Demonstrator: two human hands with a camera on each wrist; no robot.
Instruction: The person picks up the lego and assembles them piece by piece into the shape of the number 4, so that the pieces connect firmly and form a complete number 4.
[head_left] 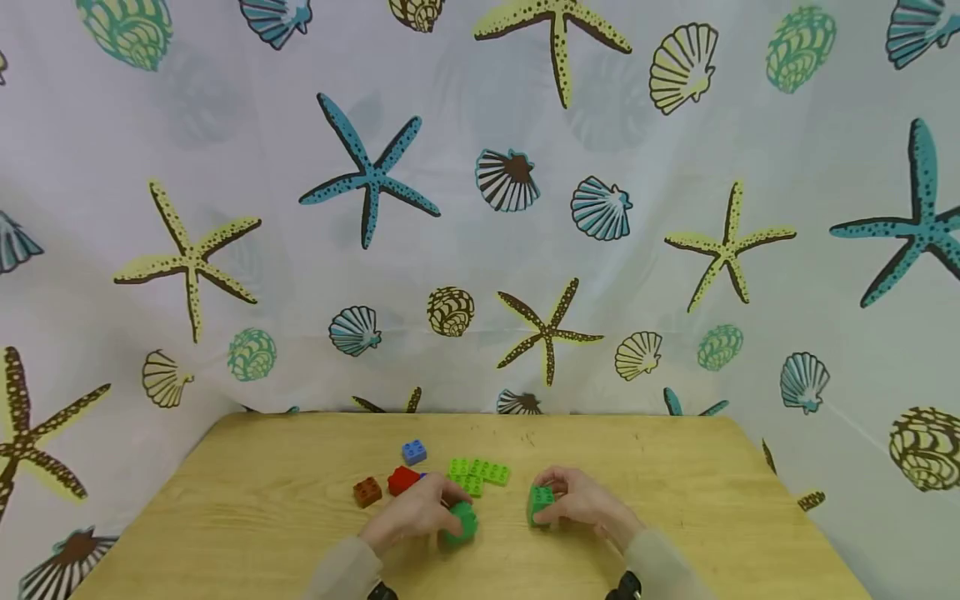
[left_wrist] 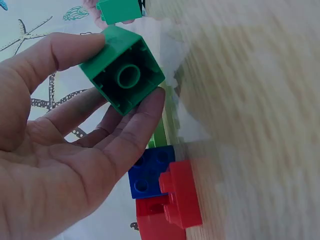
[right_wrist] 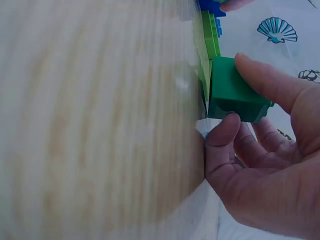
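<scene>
My left hand [head_left: 420, 508] pinches a green toy building brick [head_left: 465, 523] between thumb and fingers. In the left wrist view this brick [left_wrist: 116, 44] is tilted, its hollow underside with a round tube facing the camera. Over to the right, my right hand [head_left: 588, 503] holds a second green brick [head_left: 541, 505], studs up in the head view. The right wrist view has the thumb on one side of that brick [right_wrist: 232, 82] and a fingertip against another, close to the table surface. A gap of table separates the two green bricks.
Light-green bricks [head_left: 471, 477] lie joined or side by side beyond the hands. Left of them are a red brick [head_left: 402, 480], an orange-brown brick [head_left: 367, 492] and a blue brick [head_left: 414, 452]. Another blue brick [left_wrist: 145, 175] sits by the red ones. A patterned curtain [head_left: 465, 267] hangs behind the wooden table [head_left: 675, 467].
</scene>
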